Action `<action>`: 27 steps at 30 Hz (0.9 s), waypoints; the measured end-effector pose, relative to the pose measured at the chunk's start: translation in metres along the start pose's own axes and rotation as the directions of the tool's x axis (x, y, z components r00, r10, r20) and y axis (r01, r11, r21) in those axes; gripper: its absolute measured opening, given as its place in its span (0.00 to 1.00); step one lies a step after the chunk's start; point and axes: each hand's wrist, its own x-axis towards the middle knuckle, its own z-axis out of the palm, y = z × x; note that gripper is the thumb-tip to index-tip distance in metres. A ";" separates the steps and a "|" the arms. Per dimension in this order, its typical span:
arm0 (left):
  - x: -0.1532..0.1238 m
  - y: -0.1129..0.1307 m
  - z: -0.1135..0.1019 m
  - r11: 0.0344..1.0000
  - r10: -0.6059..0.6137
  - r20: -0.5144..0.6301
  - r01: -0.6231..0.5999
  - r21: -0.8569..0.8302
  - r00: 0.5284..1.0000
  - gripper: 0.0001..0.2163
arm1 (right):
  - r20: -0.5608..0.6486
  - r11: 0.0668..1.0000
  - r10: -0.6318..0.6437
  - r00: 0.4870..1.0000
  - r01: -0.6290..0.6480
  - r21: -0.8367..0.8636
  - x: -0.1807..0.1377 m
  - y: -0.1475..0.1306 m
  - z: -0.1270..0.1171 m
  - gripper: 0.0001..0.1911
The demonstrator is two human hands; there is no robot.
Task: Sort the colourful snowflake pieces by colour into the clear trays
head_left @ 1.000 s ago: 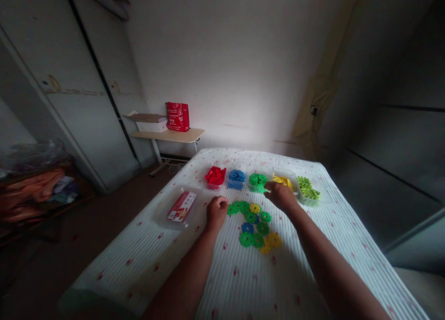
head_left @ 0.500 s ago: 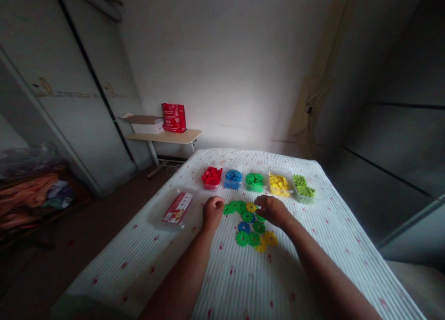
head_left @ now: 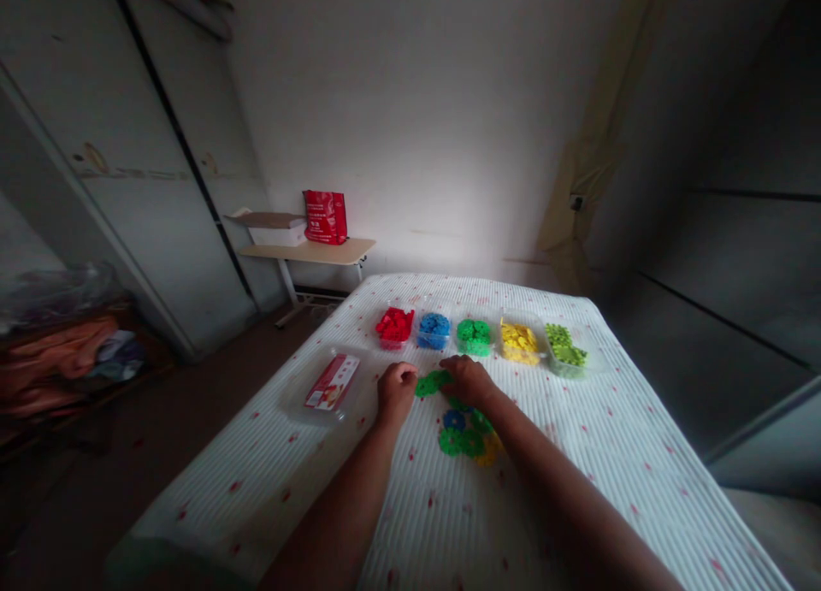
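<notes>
"What is the head view showing?"

"The right hand (head_left: 468, 381) is covering some discs (head_left: 452, 441) on the surface (head_left: 420, 523); the left hand (head_left: 396, 387) is appearing just beside them. I cannot tell either grip."

"And around?"

"Five tubs (head_left: 521, 357) are standing behind, a box (head_left: 332, 413) lying left; its label (head_left: 333, 382) and the red bag's (head_left: 326, 217) lettering are showing too blurred for reading."

Beyond the left hand (head_left: 398, 390) and off to its left, a red bag (head_left: 326, 217) stands beside a white box (head_left: 278, 234) on a small table (head_left: 339, 251). Farther left of that hand are a wardrobe (head_left: 163, 232) and heaped clothes (head_left: 57, 347). Beyond the right hand (head_left: 468, 380), rightward, the wall (head_left: 410, 129) bears a socket (head_left: 576, 202).
</notes>
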 end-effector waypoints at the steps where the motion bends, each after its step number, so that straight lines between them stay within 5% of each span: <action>1: 0.000 0.000 0.000 1.000 0.000 0.001 0.000 0.000 1.000 0.08 | 0.007 1.000 0.009 1.000 -0.009 -0.012 0.001 -0.002 0.000 0.23; 9: 0.001 -0.001 0.000 1.000 -0.007 0.007 0.008 -0.010 1.000 0.08 | -0.008 0.999 -0.004 1.000 0.003 -0.054 -0.003 -0.003 -0.003 0.15; 17: 0.002 -0.003 0.002 0.999 -0.009 -0.023 0.008 -0.041 1.000 0.07 | -0.119 0.998 -0.047 0.992 0.050 0.024 -0.010 0.000 -0.008 0.22; 27: 0.002 -0.004 0.001 0.998 -0.017 -0.028 0.015 -0.056 0.999 0.06 | 0.012 0.992 -0.121 0.993 0.121 -0.038 0.002 -0.016 0.002 0.16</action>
